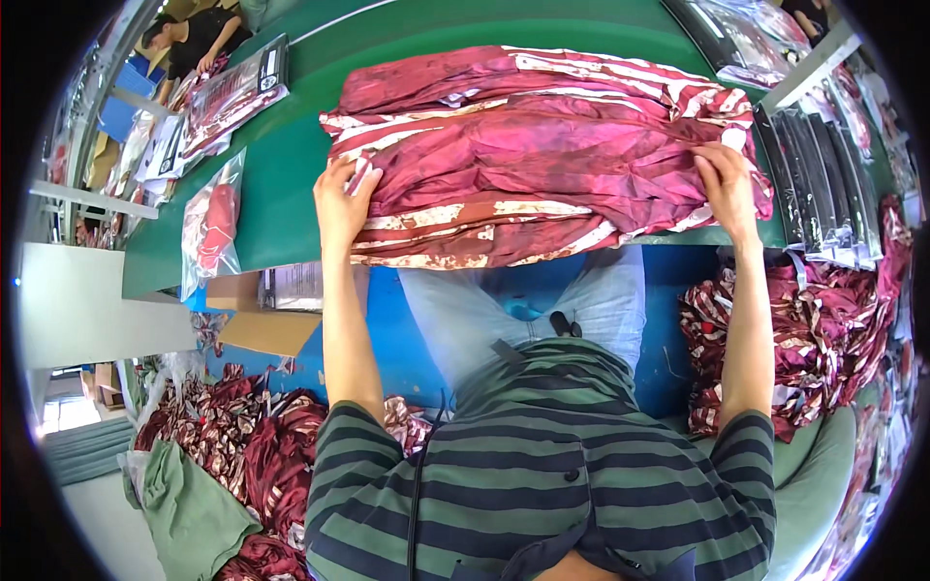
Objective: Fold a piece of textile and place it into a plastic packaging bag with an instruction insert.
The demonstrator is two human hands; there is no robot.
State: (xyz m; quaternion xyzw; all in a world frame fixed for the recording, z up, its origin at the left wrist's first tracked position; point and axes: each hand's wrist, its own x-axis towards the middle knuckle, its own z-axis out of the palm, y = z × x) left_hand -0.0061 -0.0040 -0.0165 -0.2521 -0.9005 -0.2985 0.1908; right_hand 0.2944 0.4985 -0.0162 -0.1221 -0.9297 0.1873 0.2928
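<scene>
A crumpled garment (562, 145) in maroon and pink, with cream stripes and blotches, lies spread across the green tabletop in front of me. Its near edge reaches the table's front edge. At its left end, my left hand (343, 201) has thumb and fingers closed on the fabric. My right hand (728, 186) grips the cloth at the opposite end, fingers bent over the edge. Folds run from side to side between my hands.
Bagged garments (237, 92) and a clear bag with red cloth (211, 228) lie at the left. Black packages (823, 184) line the right side. Maroon cloth heaps (281, 450) flank me, with an open cardboard box (262, 329) below the table. Another person (199, 39) works at far left.
</scene>
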